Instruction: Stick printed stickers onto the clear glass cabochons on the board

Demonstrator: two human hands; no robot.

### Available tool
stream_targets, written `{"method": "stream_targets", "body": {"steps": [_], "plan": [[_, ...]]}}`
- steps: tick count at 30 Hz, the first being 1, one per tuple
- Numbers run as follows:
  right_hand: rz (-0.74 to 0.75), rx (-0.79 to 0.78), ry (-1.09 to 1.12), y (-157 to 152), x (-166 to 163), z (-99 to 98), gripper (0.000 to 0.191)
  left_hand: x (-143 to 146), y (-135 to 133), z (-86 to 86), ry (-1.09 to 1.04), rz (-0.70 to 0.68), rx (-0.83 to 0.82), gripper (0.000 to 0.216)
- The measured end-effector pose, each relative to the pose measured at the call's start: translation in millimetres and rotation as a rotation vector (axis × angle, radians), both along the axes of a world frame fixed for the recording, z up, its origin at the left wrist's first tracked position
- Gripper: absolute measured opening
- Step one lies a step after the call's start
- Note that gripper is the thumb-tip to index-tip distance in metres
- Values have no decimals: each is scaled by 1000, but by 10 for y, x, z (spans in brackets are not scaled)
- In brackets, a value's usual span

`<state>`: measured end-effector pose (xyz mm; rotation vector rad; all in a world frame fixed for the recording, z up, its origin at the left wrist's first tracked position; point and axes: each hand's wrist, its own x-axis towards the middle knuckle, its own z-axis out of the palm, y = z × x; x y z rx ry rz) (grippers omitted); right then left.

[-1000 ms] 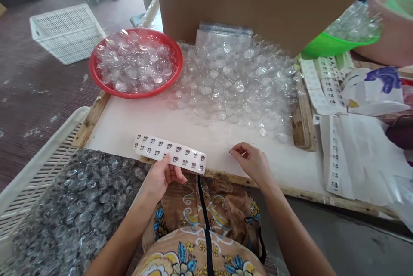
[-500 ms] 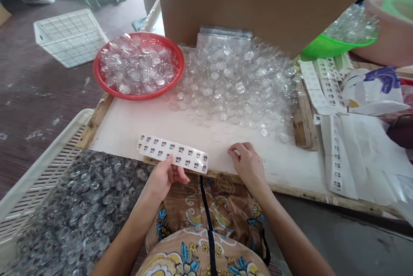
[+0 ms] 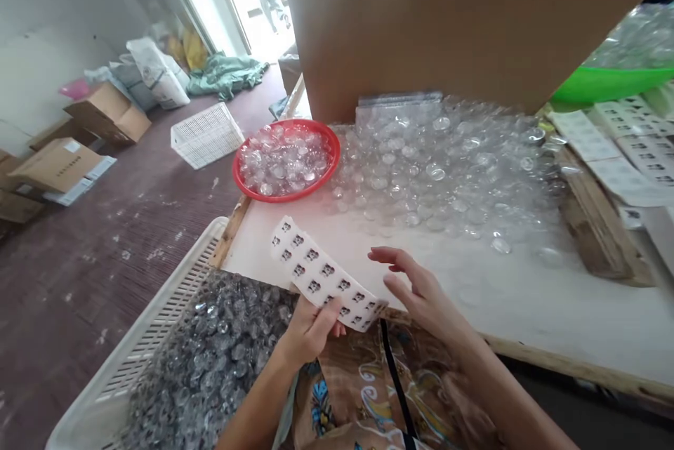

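Note:
My left hand is closed on the near edge of a white sticker strip printed with small dark squares, held tilted above the board's front edge. My right hand hovers just right of the strip with its fingers stretched out and apart, holding nothing. A heap of clear glass cabochons lies on the white board beyond my hands.
A red bowl of clear cabochons sits at the board's far left. A white slatted crate of finished cabochons stands at my left. A big cardboard box rises behind, a green bowl and sticker sheets lie right. Boxes and another crate are on the floor.
The view swung up and left. My left hand lifted and tilted the sticker strip. My right hand rose off the board and spread its fingers beside the strip.

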<state>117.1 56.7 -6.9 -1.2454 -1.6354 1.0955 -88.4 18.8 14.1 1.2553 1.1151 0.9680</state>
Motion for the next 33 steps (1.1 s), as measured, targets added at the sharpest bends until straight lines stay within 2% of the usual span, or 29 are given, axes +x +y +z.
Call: {"method": "stream_targets", "body": {"steps": [3, 5, 6, 8, 11, 15, 18, 22, 26, 29, 33], "plan": [[264, 18, 14, -102, -5, 254, 30, 39, 19, -4, 186, -24, 251, 25], [305, -27, 25, -152, -32, 306, 18, 82, 61, -17, 257, -39, 402, 21], [288, -42, 26, -165, -42, 300, 13, 107, 92, -17, 241, -37, 426, 22], [255, -57, -2, -177, -47, 253, 12, 153, 171, 4, 107, 19, 372, 28], [260, -82, -101, -192, -20, 168, 22, 216, 305, 104, -247, 110, 260, 47], [246, -133, -133, -229, 9, 83, 24, 313, 402, 267, -619, 46, 147, 46], [238, -179, -122, -248, 40, 19, 24, 389, 404, 314, -651, 85, 157, 41], [242, -238, -112, -263, 172, -38, 23, 404, 428, 305, -519, 146, 250, 47], [290, -332, 84, -247, 331, -67, 29, 299, 519, 302, -493, 258, 282, 51], [259, -442, 315, -196, 353, -141, 40, 197, 596, 292, -593, 342, 221, 49], [70, -525, 560, -124, 218, -261, 43, 100, 666, 271, -830, 429, 72, 33]]}}
